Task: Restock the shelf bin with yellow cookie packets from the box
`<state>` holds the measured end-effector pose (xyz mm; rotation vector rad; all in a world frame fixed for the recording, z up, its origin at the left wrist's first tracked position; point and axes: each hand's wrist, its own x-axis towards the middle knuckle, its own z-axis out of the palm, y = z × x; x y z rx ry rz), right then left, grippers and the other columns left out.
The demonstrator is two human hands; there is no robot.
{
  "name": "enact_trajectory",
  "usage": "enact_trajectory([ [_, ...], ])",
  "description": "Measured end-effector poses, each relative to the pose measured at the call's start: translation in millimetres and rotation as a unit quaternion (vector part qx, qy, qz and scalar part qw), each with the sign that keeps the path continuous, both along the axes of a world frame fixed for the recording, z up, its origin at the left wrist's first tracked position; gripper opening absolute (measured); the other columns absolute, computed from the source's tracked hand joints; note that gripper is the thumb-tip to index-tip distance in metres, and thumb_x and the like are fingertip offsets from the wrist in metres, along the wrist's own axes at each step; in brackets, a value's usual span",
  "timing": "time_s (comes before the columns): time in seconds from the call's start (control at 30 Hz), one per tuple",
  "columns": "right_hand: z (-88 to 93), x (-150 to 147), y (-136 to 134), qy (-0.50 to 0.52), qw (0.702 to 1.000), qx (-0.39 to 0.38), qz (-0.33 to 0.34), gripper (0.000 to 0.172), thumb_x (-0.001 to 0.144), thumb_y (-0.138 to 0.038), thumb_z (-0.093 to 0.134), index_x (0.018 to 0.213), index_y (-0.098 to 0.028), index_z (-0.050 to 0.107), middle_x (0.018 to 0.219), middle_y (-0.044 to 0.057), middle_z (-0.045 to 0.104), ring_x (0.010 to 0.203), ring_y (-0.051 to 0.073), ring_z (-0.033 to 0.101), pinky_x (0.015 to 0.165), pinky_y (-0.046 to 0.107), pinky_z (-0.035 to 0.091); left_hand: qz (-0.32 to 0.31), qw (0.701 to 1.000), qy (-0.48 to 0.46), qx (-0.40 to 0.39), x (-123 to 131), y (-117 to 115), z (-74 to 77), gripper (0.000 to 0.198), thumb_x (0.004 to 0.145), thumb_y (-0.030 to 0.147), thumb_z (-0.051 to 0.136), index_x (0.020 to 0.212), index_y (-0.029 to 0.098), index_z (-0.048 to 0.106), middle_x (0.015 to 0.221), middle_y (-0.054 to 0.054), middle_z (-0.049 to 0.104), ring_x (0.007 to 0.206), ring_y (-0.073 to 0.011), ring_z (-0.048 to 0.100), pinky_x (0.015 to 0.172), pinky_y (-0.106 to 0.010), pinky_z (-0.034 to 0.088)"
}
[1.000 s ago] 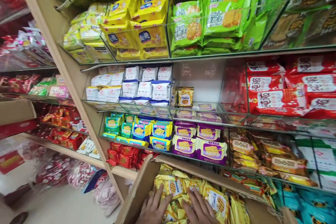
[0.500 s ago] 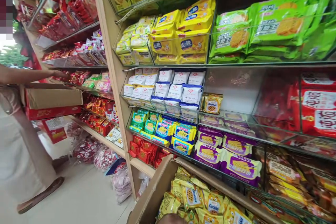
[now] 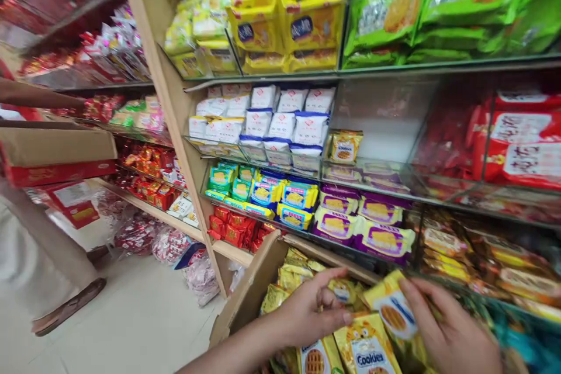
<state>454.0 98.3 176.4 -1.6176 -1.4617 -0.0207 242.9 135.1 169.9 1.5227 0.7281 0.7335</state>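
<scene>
My left hand (image 3: 313,310) and my right hand (image 3: 447,327) are raised over an open cardboard box (image 3: 249,298) full of yellow cookie packs (image 3: 363,350). Between them they hold a small stack of yellow cookie packs (image 3: 390,307): the right hand's fingers close on its right side, and the left hand's fingers curl against its left side. One single cookie pack (image 3: 345,146) stands in an otherwise bare glass shelf compartment (image 3: 385,123) above.
Glass shelves hold white packs (image 3: 280,123), yellow packs (image 3: 280,29), green packs (image 3: 394,11), purple packs (image 3: 363,222) and red packs (image 3: 521,140). At the left another person (image 3: 30,257) holds a cardboard box (image 3: 56,152) beside more shelves. Bagged sweets (image 3: 170,245) lie on the tiled floor.
Both hands, flat on the packs a second ago and out of view half a second ago, have risen with a stack of cookie packs. The view swung left, then back down.
</scene>
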Motion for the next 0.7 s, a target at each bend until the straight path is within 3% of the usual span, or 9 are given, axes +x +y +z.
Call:
enact_trajectory([
  [0.03, 13.3, -5.4, 3.0, -0.01, 1.0, 0.021, 0.01, 0.03, 0.076, -0.051, 0.048, 0.078, -0.025, 0.062, 0.069, 0.002, 0.067, 0.055, 0.017, 0.062, 0.05, 0.025, 0.047, -0.042, 0.999, -0.003, -0.024, 6.9, -1.3, 5.6, 0.061, 0.071, 0.033, 0.064, 0.125, 0.015, 0.041, 0.059, 0.007, 0.043, 0.049, -0.0059, 0.034, 0.047, -0.017, 0.026],
  [0.1, 33.5, -16.5, 9.3, -0.009, 0.998, 0.037, 0.048, 0.028, 0.08, -0.046, 0.047, 0.076, -0.022, 0.06, 0.061, -0.001, 0.063, 0.051, 0.012, 0.057, 0.05, 0.022, 0.043, -0.088, 0.995, -0.006, -0.056, 20.7, -4.2, 14.8, 0.046, 0.07, 0.038, 0.064, 0.108, 0.013, 0.056, 0.055, 0.008, 0.04, 0.048, -0.0046, 0.03, 0.045, -0.017, 0.023],
  [0.2, 47.2, -24.8, 16.7, 0.015, 0.995, 0.008, 0.097, 0.028, 0.083, -0.042, 0.045, 0.071, -0.02, 0.057, 0.053, -0.004, 0.053, 0.046, 0.009, 0.047, 0.048, 0.02, 0.037, -0.077, 0.989, -0.044, -0.114, 34.5, -7.1, 21.1, 0.038, 0.067, 0.046, 0.065, 0.081, 0.011, 0.065, 0.058, 0.005, 0.047, 0.052, -0.0053, 0.035, 0.05, -0.018, 0.029],
  [0.33, 44.1, -18.4, 23.3, 0.138, 0.978, -0.082, 0.137, 0.033, 0.082, -0.047, 0.045, 0.069, -0.019, 0.055, 0.054, -0.004, 0.05, 0.049, 0.009, 0.043, 0.047, 0.02, 0.036, -0.06, 0.982, -0.062, -0.17, 37.6, -6.4, 19.1, 0.044, 0.06, 0.049, 0.07, 0.08, 0.01, 0.067, 0.068, 0.0, 0.059, 0.063, -0.0104, 0.048, 0.064, -0.023, 0.039],
  [0.47, 28.2, -13.4, 23.5, 0.308, 0.905, -0.169, 0.24, 0.033, 0.074, -0.048, 0.055, 0.091, -0.019, 0.053, 0.077, 0.001, 0.061, 0.062, 0.012, 0.055, 0.051, 0.022, 0.045, -0.053, 0.982, -0.095, -0.154, 35.5, -6.2, 14.4, 0.043, 0.063, 0.048, 0.069, 0.088, 0.013, 0.067, 0.072, -0.001, 0.062, 0.071, -0.0139, 0.053, 0.075, -0.028, 0.04],
  [0.53, 23.9, -13.9, 18.4, 0.317, 0.875, -0.227, 0.286, 0.039, 0.071, -0.044, 0.06, 0.101, -0.021, 0.049, 0.087, 0.003, 0.063, 0.068, 0.016, 0.06, 0.054, 0.025, 0.05, -0.048, 0.982, -0.119, -0.142, 32.5, -8.1, 9.5, 0.04, 0.065, 0.046, 0.068, 0.088, 0.014, 0.066, 0.072, 0.0, 0.061, 0.072, -0.0141, 0.053, 0.076, -0.027, 0.04],
  [0.6, 30.7, -13.4, 11.9, 0.251, 0.896, -0.224, 0.289, 0.036, 0.072, -0.039, 0.06, 0.103, -0.022, 0.05, 0.089, 0.003, 0.065, 0.075, 0.018, 0.062, 0.06, 0.027, 0.052, -0.025, 0.984, -0.116, -0.136, 26.7, -9.6, 0.8, 0.037, 0.065, 0.045, 0.069, 0.086, 0.015, 0.064, 0.066, 0.002, 0.055, 0.062, -0.0102, 0.048, 0.065, -0.022, 0.038],
  [0.7, 72.5, -9.2, 8.4, 0.077, 0.969, -0.033, 0.231, 0.03, 0.073, -0.038, 0.06, 0.1, -0.028, 0.056, 0.097, 0.003, 0.064, 0.086, 0.019, 0.061, 0.074, 0.031, 0.051, 0.035, 0.985, -0.1, -0.133, 13.1, -8.3, -17.7, 0.04, 0.064, 0.047, 0.069, 0.085, 0.016, 0.058, 0.053, 0.009, 0.038, 0.046, -0.0041, 0.027, 0.048, -0.018, 0.023],
])
